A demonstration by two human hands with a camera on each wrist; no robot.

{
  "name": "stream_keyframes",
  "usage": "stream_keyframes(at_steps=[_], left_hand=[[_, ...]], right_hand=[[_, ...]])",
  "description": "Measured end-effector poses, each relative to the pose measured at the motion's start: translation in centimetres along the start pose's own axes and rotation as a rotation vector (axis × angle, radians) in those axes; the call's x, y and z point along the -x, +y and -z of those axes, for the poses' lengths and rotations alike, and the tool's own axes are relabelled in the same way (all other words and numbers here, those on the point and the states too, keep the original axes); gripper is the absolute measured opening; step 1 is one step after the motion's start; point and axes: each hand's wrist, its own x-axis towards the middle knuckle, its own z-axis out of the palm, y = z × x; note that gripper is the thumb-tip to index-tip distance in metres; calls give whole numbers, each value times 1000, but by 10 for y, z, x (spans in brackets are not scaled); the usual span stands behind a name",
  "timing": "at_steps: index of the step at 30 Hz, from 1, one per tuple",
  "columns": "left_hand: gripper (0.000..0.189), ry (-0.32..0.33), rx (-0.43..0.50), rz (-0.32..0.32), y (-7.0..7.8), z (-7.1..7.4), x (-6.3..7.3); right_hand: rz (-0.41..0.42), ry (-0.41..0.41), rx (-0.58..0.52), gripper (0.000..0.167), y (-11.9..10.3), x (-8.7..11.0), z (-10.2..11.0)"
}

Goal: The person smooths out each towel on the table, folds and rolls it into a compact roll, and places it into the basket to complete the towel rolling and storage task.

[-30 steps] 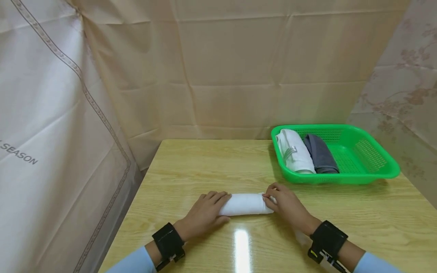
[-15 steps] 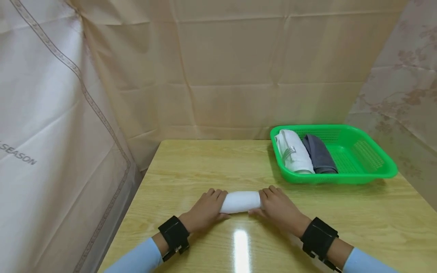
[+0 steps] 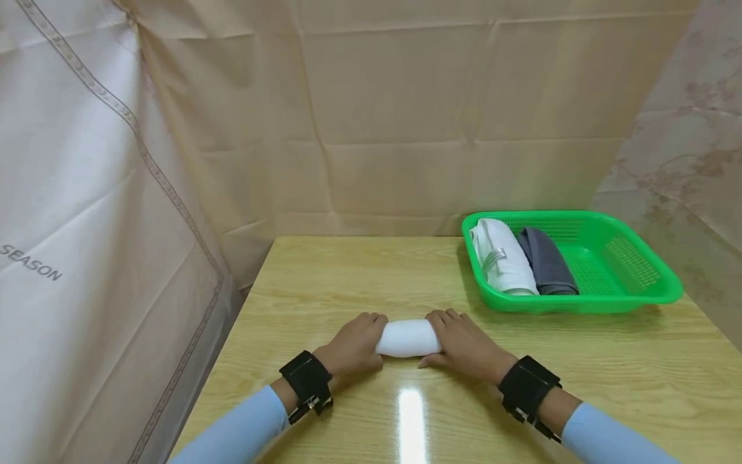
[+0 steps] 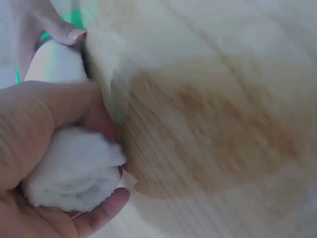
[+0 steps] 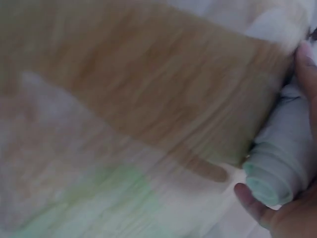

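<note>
A rolled white towel lies crosswise near the middle of the wooden table, a hand at each end. My left hand grips its left end, and in the left wrist view the fingers and thumb curl round the towel's spiral end. My right hand grips the other end, fingers over the top and thumb at the near side. The right wrist view shows the coiled layers of that end between thumb and fingers. The towel's underside is hidden.
A green plastic basket stands at the table's back right. Inside it, a rolled white towel with a tag lies beside a rolled dark grey towel. Beige cloth hangs behind the wooden table, with a patterned white cloth at left.
My right hand has gone from pinching the towel's right end to wrapping round it and has moved left. Both hands and the towel have shifted slightly away from me, and the hands are closer together.
</note>
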Motion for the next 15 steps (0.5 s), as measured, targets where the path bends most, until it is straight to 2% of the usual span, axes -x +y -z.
stream_keyframes(at_steps=[6,10,13,15], left_hand=[[47,12,20,-12,-1,2,-13],[46,11,78,-38,-3,6,-18],[50,51,124,-65,-4,10,-20],[54,113,139,-84,-4,14,-23]], right_hand=[[7,70,15,57,11,-7,-1],[-33,71,-13,55,11,-8,3],[-36,101,-3,58,10,-7,10],[-25,139,27,62,10,-6,19]])
